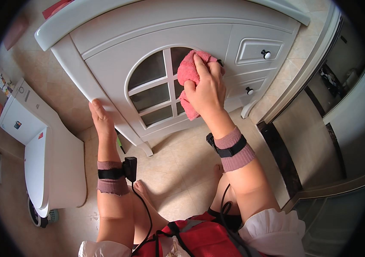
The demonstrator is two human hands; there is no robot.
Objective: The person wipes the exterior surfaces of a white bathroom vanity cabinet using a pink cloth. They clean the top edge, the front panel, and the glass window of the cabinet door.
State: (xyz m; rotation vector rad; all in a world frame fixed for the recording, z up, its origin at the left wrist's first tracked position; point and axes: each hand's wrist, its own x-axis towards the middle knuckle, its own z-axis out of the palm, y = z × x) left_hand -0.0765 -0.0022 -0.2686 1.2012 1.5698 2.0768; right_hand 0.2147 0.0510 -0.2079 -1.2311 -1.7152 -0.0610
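Note:
My right hand (pixel 206 88) grips a pink terry cloth (pixel 189 69) and presses it against the right part of the arched, barred window in the door of a white bathroom cabinet (pixel 105 67). The cloth covers some of the dark panes (pixel 150 98). Lower left, my left hand (pixel 101 117) rests against the cabinet's left side edge, thumb up, with the other fingers partly hidden behind it. Two drawers with round knobs (pixel 267 55) are on the cabinet's right side.
A white toilet (pixel 57 154) stands at the left, with a bottle (pixel 2 78) on its top and a basket (pixel 53 216) beside it. A doorway with a dark threshold (pixel 279 157) lies to the right. Cables hang from the wrist devices. My bare feet are on the tiled floor (pixel 169 160).

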